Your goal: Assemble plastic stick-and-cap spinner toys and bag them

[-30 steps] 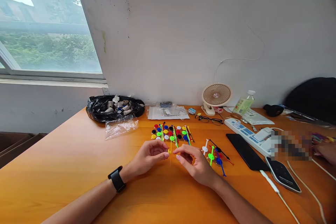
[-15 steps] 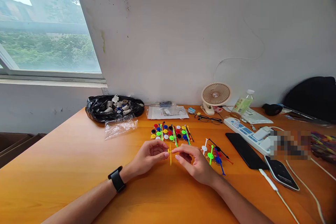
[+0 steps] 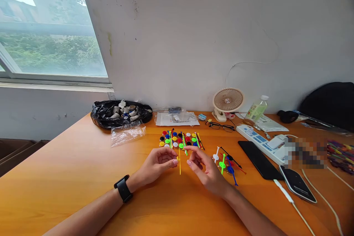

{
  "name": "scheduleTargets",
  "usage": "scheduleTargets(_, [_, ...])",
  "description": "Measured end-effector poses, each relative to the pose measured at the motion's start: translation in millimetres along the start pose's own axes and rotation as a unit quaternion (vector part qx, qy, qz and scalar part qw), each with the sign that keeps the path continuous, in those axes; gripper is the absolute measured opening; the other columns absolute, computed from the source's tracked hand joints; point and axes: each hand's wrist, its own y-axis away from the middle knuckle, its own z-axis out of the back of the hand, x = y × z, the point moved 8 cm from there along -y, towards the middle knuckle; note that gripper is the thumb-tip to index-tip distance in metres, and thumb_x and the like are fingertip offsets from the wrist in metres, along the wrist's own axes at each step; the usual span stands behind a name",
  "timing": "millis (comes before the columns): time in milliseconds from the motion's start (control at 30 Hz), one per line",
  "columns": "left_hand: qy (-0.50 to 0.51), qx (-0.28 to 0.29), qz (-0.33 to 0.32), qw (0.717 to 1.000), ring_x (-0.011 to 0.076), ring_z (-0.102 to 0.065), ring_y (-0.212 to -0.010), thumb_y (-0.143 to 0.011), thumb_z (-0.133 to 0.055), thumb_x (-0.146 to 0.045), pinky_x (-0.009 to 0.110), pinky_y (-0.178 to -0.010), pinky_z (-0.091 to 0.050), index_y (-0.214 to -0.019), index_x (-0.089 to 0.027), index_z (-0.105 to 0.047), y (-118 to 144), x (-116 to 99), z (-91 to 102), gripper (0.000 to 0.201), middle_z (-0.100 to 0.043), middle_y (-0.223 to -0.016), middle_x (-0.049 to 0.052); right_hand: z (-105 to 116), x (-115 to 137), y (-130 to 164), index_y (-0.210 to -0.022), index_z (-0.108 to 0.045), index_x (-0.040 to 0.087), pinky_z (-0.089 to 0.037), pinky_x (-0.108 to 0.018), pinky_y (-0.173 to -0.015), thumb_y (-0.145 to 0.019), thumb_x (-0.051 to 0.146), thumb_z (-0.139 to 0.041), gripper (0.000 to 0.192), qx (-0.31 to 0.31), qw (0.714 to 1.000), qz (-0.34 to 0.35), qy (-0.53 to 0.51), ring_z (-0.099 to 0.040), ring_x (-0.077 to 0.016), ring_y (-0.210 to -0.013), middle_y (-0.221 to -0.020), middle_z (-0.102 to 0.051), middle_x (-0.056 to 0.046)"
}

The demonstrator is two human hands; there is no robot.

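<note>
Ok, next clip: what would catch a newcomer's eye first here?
Most striking is the bright cluster of small coloured plastic discs and thin sticks at the middle of the orange wooden table. Just in front of it, the left hand pinches a thin yellow plastic stick upright, with the right hand open beside it. A small beige desk fan stands against the wall, back right.

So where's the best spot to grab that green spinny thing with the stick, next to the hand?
Probably the upper part of the stick on the green spinner, pinched from above. It lies flat on the table, and the stick pokes clear of its disc. Blue and black spinners crowd its right side, so coming from the left, where the right hand is, looks easiest.
</note>
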Motion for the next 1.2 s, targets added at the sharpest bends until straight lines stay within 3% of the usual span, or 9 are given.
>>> scheduleTargets(133, [0.007, -0.005, 0.005, 1.000, 0.0145, -0.062, -0.087, -0.083, -0.085, -0.033, 0.027, -0.082, -0.052, -0.100, -0.015, -0.071, 0, -1, -0.1, 0.028, -0.066, -0.094, 0.003, 3, 7, 2, -0.156, -0.026, 0.031, -0.042, -0.027, -0.069, -0.104, 0.047, -0.054, 0.061, -0.025, 0.999, 0.016, -0.043, -0.048, -0.0151, -0.076, -0.090, -0.051, 0.001])
scheduleTargets(200, [0.010, -0.008, 0.005, 1.000, 0.0147, -0.063, -0.087, -0.083, -0.085, -0.033, 0.028, -0.083, -0.053, -0.100, -0.014, -0.070, 0, -1, 0.5, 0.029, -0.066, -0.095, 0.004, 1, 5, 3, -0.149, -0.036, 0.029, -0.043, -0.028, -0.070, -0.101, 0.053, -0.055, 0.057, -0.020, 0.999, 0.021, -0.045, -0.047, -0.0145, -0.075, -0.094, -0.052, 0.000])
scheduleTargets(267, [0.010, -0.009, 0.004, 1.000, 0.0149, -0.063, -0.087, -0.083, -0.085, -0.033, 0.028, -0.084, -0.053, -0.101, -0.014, -0.070, 0, -1, 1.1, 0.029, -0.066, -0.096, 0.004, -4, -2, 3, -0.116, -0.060, 0.022, -0.040, -0.028, -0.067, -0.102, 0.059, -0.049, 0.041, 0.014, 1.000, 0.004, -0.028, -0.045, -0.0137, -0.068, -0.084, -0.053, 0.000])
scheduleTargets(300, [0.010, -0.011, 0.003, 1.000, 0.0149, -0.064, -0.087, -0.083, -0.084, -0.033, 0.029, -0.084, -0.053, -0.101, -0.014, -0.070, 0, -1, 1.6, 0.029, -0.066, -0.096, 0.004, -7, -7, 4, -0.090, -0.062, 0.020, -0.037, -0.029, -0.063, -0.104, 0.061, -0.043, 0.048, 0.034, 0.999, -0.011, -0.020, -0.041, -0.0132, -0.063, -0.073, -0.049, 0.001])
scheduleTargets(333, [0.010, -0.013, 0.002, 1.000, 0.0150, -0.064, -0.087, -0.083, -0.085, -0.033, 0.029, -0.085, -0.054, -0.102, -0.015, -0.070, 0, -1, 2.1, 0.029, -0.067, -0.096, 0.004, -10, -12, 5, -0.069, -0.053, 0.020, -0.033, -0.030, -0.060, -0.105, 0.063, -0.037, 0.059, 0.053, 0.998, -0.026, -0.017, -0.036, -0.0127, -0.058, -0.063, -0.042, 0.002])
scheduleTargets(400, [0.010, -0.017, 0.003, 1.000, 0.0151, -0.064, -0.088, -0.083, -0.085, -0.033, 0.029, -0.086, -0.054, -0.102, -0.015, -0.070, 0, 0, 2.8, 0.030, -0.067, -0.095, 0.004, -11, -19, 5, -0.054, -0.033, 0.020, -0.025, -0.031, -0.056, -0.106, 0.065, -0.028, 0.069, 0.069, 0.996, -0.042, -0.028, -0.028, -0.0124, -0.053, -0.053, -0.029, 0.003])
scheduleTargets(633, [0.001, -0.016, 0.000, 1.000, 0.0151, -0.064, -0.087, -0.083, -0.085, -0.033, 0.028, -0.084, -0.054, -0.101, -0.015, -0.070, -1, 1, 3.9, 0.029, -0.067, -0.096, 0.004, -6, -7, 3, -0.056, -0.049, 0.019, -0.032, -0.031, -0.064, -0.106, 0.063, -0.032, 0.069, 0.053, 0.999, -0.007, -0.012, -0.045, -0.0147, -0.060, -0.058, -0.047, -0.001])
scheduleTargets(867, [0.018, -0.020, 0.012, 1.000, 0.0158, -0.065, -0.087, -0.081, -0.087, -0.034, 0.029, -0.086, -0.053, -0.101, -0.015, -0.072, -1, 2, 4.4, 0.032, -0.069, -0.094, 0.005, -7, -5, 0, -0.063, -0.058, 0.018, -0.030, -0.030, -0.063, -0.106, 0.060, -0.039, 0.063, 0.045, 0.999, -0.006, 0.016, -0.044, -0.0146, -0.063, -0.062, -0.049, 0.000])
scheduleTargets(1200, [0.254, -0.084, 0.081, 0.960, 0.0094, -0.065, -0.082, -0.082, -0.087, -0.027, 0.022, -0.086, -0.052, -0.103, -0.015, -0.075, 0, 5, 23.7, 0.027, -0.070, -0.090, 0.003, 3, -14, 0, -0.063, -0.062, 0.018, -0.027, -0.030, -0.056, -0.105, 0.063, -0.039, 0.065, -0.004, 1.000, -0.027, 0.004, -0.036, -0.0136, -0.056, -0.058, -0.039, 0.001])
